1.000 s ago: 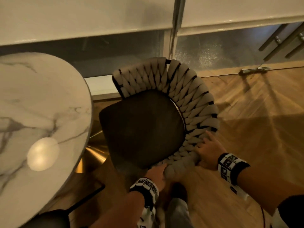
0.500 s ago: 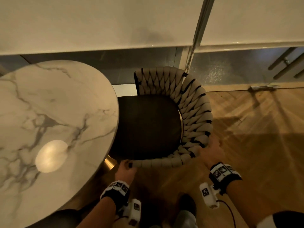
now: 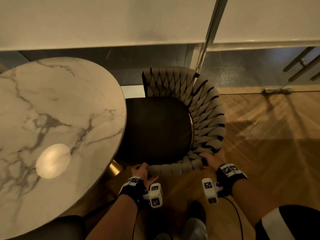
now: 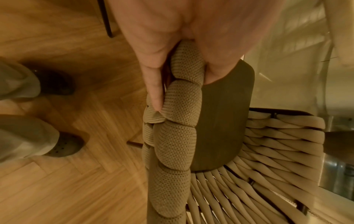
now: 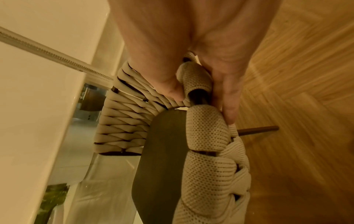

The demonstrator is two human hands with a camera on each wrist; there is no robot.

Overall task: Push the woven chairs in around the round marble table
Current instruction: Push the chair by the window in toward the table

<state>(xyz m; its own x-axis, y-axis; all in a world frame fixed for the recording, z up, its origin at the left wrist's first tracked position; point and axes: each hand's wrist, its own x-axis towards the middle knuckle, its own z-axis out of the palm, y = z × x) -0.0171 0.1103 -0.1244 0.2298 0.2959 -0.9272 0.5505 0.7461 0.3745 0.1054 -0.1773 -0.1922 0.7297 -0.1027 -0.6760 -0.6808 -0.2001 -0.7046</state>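
Observation:
A woven chair [image 3: 204,115] with beige braided back and dark seat [image 3: 155,129] stands right of the round marble table [image 3: 57,118]; the seat's left edge is tucked under the tabletop rim. My left hand [image 3: 144,171] grips the near left end of the braided rail [image 4: 178,136], thumb on one side and fingers on the other. My right hand [image 3: 213,159] grips the rail at the near right corner, fingers wrapped round the weave [image 5: 206,133] and the dark frame tube. Both hands sit on the chair's near side.
A white blind and glass wall [image 3: 242,70] run close behind the chair. Wooden herringbone floor [image 3: 268,144] spreads to the right. Another dark seat [image 3: 60,227] shows at the bottom left beside the table. My feet [image 4: 63,145] stand just behind the chair. The table's brass base [image 3: 115,168] shows underneath.
The chair has turned to face the table and slid left, its seat edge now under the tabletop. Both hands kept hold of the rail and moved with it.

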